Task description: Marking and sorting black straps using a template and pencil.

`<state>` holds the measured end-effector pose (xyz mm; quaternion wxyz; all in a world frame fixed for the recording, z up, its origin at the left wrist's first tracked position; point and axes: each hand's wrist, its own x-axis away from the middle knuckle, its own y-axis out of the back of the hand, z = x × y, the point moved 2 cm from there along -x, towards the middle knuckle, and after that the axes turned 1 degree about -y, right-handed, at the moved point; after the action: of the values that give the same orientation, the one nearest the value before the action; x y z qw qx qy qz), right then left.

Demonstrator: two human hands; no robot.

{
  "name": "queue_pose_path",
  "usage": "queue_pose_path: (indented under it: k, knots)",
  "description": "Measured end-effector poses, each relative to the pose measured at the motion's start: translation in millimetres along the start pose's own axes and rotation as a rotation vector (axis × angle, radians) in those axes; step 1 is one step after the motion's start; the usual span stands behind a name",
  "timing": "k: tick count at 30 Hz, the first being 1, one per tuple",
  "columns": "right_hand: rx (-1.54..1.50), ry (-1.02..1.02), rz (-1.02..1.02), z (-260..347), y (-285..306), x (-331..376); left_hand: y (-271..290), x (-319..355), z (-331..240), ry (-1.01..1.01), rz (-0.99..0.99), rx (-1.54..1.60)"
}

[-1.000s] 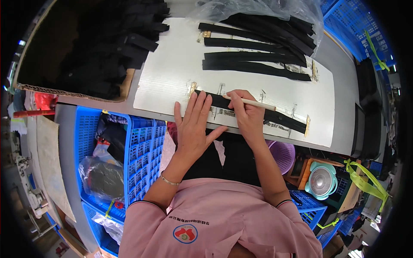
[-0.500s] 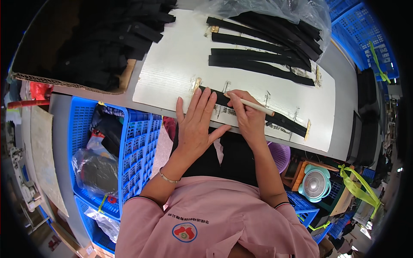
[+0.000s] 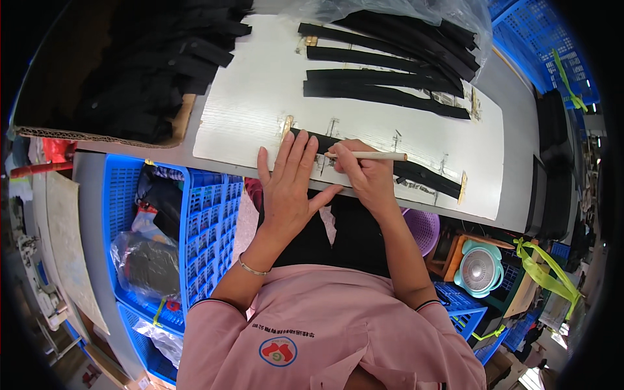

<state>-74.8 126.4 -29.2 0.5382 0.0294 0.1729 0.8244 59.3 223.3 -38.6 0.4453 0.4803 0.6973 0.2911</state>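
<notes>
A black fabric strip (image 3: 430, 179) lies along the near edge of the white board (image 3: 253, 84), between two small tan blocks at its ends. My left hand (image 3: 288, 185) rests flat on the strip's left part, fingers stretched out and thumb spread. In my right hand (image 3: 369, 177) I pinch a pale pencil-like marking stick (image 3: 383, 156), its tip by the strip's lower edge just right of my left fingers. Dark marks show on the board beside the strip. Several more black strips (image 3: 383, 78) lie farther back on the board.
At the far left stands an open cardboard box (image 3: 97, 135) heaped with black fabric pieces. Clear plastic film (image 3: 416, 13) covers part of the back strips. Below the table are a blue crate (image 3: 208, 221), a purple basket (image 3: 422, 231) and a small turquoise fan (image 3: 480, 268).
The stick's tip has moved left and nearer to me, from the strip's upper edge to its lower edge, and the stick lies more level. My left hand stays on the strip.
</notes>
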Motion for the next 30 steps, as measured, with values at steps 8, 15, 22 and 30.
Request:
queue_pose_path:
  k: [8, 15, 22, 30]
  knots:
    - [-0.247, -0.048, 0.010, 2, 15, 6, -1, 0, 0, 0.007, 0.023, -0.017]
    - [-0.159, -0.067, -0.326, 3, 85, 27, -2, 1, -1, -0.015, 0.014, -0.052]
    - [0.010, -0.094, -0.286, -22, 87, 27, -1, 1, -1, -0.018, 0.022, -0.063]
    - [0.187, -0.001, -0.253, -19, 88, 24, 1, -1, -3, -0.013, 0.048, -0.036]
